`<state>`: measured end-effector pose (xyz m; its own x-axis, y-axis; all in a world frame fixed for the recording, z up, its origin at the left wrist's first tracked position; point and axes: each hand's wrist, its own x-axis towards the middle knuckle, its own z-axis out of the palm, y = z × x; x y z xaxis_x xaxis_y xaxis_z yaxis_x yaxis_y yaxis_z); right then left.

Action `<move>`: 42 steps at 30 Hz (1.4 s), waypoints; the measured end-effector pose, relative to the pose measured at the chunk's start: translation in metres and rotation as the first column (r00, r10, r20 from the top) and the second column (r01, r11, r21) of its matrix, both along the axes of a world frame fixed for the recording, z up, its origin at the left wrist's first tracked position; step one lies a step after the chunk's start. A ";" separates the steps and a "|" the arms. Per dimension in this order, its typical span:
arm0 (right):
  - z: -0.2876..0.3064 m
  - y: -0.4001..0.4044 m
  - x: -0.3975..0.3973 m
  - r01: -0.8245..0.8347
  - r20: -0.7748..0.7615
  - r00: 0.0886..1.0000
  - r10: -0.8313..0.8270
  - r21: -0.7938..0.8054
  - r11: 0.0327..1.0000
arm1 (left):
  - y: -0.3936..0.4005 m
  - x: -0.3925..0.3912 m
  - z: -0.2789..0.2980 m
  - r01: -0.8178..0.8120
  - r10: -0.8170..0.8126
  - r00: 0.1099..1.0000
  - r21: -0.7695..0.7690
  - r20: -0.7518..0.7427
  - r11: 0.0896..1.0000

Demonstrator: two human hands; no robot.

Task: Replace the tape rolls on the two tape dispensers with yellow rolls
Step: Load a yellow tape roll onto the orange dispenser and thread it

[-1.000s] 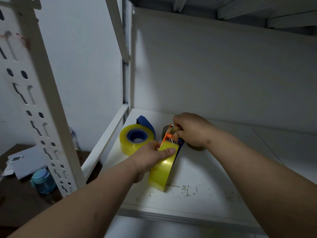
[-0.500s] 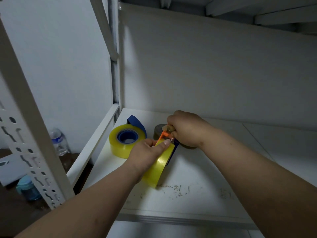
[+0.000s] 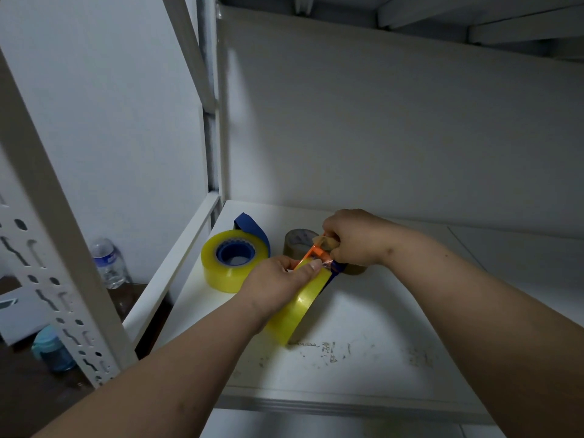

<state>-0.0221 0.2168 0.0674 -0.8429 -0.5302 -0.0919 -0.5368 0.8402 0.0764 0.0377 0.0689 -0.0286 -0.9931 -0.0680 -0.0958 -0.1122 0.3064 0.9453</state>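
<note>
Head view: both hands [image 3: 278, 279] [image 3: 354, 238] grip one dispenser [image 3: 319, 256]; two yellow rolls [image 3: 234, 260] [image 3: 297, 308].

A single wide-angle head view looks forward and down into a white shelf [image 3: 363, 317] bay from close range, both forearms reaching in from the bottom edge. The upright post [image 3: 47, 216] stands at the left, with the floor beyond and below it.
</note>
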 end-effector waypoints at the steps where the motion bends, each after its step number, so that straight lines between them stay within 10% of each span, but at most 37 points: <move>1: 0.000 0.000 0.000 0.006 0.012 1.000 -0.006 0.016 1.000 | 0.001 0.000 -0.001 -0.001 0.001 1.000 -0.019 -0.006 1.000; 8: 0.003 0.014 0.004 0.054 0.039 0.998 -0.058 0.084 0.995 | 0.008 0.002 0.002 -0.019 0.014 0.999 -0.115 -0.046 0.993; 14: 0.009 0.026 0.001 0.146 0.093 0.988 -0.125 -0.275 0.950 | 0.003 0.004 0.002 -0.023 0.023 1.000 -0.011 -0.017 1.000; 26: -0.018 0.015 -0.009 0.113 0.066 0.993 -0.094 -0.408 0.906 | 0.000 0.010 -0.001 -0.044 0.044 0.999 -0.005 -0.015 0.999; 42: -0.008 0.001 -0.011 0.063 -0.108 0.986 -0.125 -0.450 0.891 | -0.026 0.012 -0.010 0.052 -0.114 0.984 0.395 0.136 0.917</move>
<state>-0.0330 0.2175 0.0590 -0.8789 -0.4074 0.2481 -0.4646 0.8489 -0.2520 0.0496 0.0426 -0.0387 -0.9647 0.0875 -0.2485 -0.2546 -0.0666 0.9648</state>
